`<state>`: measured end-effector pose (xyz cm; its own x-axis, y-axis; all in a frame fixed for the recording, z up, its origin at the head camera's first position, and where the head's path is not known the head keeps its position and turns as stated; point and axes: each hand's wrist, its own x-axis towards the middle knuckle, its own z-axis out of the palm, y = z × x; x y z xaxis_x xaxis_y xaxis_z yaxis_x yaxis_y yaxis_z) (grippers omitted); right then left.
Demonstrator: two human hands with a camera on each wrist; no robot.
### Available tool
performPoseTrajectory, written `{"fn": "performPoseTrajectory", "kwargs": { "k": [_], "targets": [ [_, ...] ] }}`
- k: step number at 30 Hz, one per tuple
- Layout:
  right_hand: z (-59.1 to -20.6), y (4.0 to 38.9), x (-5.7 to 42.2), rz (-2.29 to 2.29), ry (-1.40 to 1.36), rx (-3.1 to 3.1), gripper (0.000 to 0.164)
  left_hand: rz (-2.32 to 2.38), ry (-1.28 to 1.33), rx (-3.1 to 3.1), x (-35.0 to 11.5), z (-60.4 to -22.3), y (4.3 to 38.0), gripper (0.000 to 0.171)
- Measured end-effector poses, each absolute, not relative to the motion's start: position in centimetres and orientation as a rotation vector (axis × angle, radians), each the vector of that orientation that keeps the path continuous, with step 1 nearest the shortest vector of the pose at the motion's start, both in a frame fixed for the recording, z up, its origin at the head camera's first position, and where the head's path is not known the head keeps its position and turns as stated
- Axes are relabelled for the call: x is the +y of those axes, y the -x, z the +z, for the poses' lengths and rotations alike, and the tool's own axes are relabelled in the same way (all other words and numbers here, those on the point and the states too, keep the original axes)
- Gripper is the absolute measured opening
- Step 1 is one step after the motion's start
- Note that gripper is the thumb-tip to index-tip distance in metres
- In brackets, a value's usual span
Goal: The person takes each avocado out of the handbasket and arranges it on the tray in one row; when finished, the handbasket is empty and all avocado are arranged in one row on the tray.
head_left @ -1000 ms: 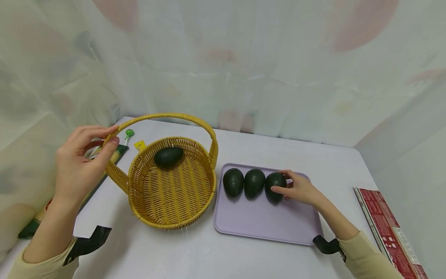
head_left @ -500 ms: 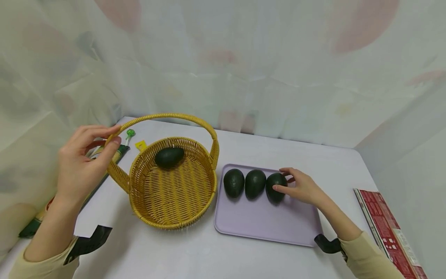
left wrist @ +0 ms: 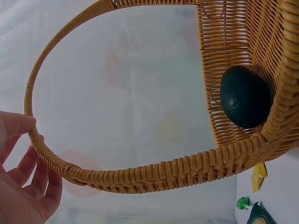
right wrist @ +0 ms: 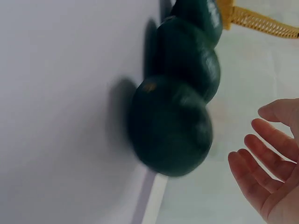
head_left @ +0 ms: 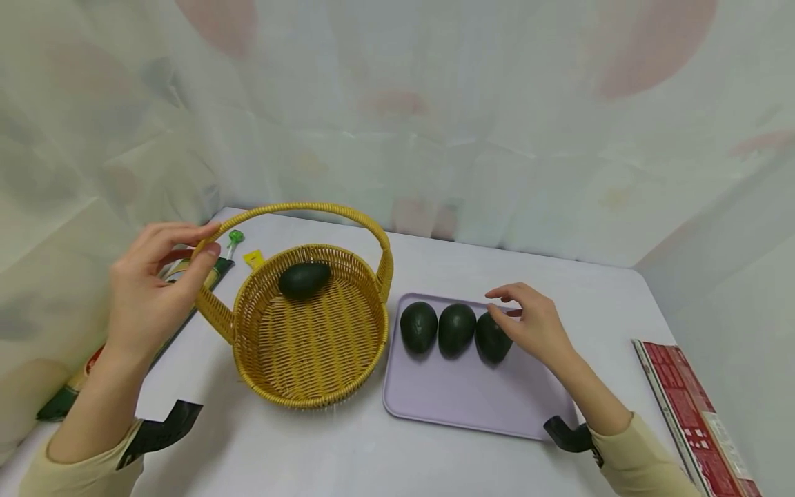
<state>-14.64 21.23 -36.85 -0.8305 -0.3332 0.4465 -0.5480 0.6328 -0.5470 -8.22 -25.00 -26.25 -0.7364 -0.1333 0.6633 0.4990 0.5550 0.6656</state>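
Note:
My left hand (head_left: 158,276) pinches the arched handle (left wrist: 46,154) of a yellow-brown wicker basket (head_left: 310,345) between thumb and fingers. One dark green avocado (head_left: 304,279) lies inside, against the basket's far wall. To the right, three avocados stand in a row on a lilac tray (head_left: 453,393): a left one (head_left: 419,327), a middle one (head_left: 457,330) and a right one (head_left: 493,339). Above the right avocado hovers my right hand (head_left: 534,324), its fingers loosely bent and holding nothing. The right wrist view shows a gap between that hand and the nearest avocado (right wrist: 170,126).
Beyond my left arm lie a long green-and-yellow packet (head_left: 214,273), a green-headed lollipop (head_left: 235,237) and a small yellow packet (head_left: 253,259). A red printed package (head_left: 689,407) lies at the table's right edge. A pale curtain (head_left: 435,138) hangs behind the table.
My right hand has let go of the right avocado and risen up from it; the avocado stays on the tray. The left hand keeps its pinch on the basket handle.

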Motion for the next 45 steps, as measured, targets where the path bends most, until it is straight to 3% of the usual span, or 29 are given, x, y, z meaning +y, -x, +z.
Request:
{"fn": "performPoseTrajectory", "kwargs": {
  "k": [10,45],
  "targets": [
    [-35.9,14.6,17.2,1.166,-0.727,-2.617,0.021,-1.153,0.324,-2.09,-24.8,-26.0,8.2,0.023],
    [-34.0,13.8,4.2,1.273,-1.309,-2.603,0.035,-1.1,0.281,-2.131,-25.3,-26.5,8.5,0.025]
  ]
}}
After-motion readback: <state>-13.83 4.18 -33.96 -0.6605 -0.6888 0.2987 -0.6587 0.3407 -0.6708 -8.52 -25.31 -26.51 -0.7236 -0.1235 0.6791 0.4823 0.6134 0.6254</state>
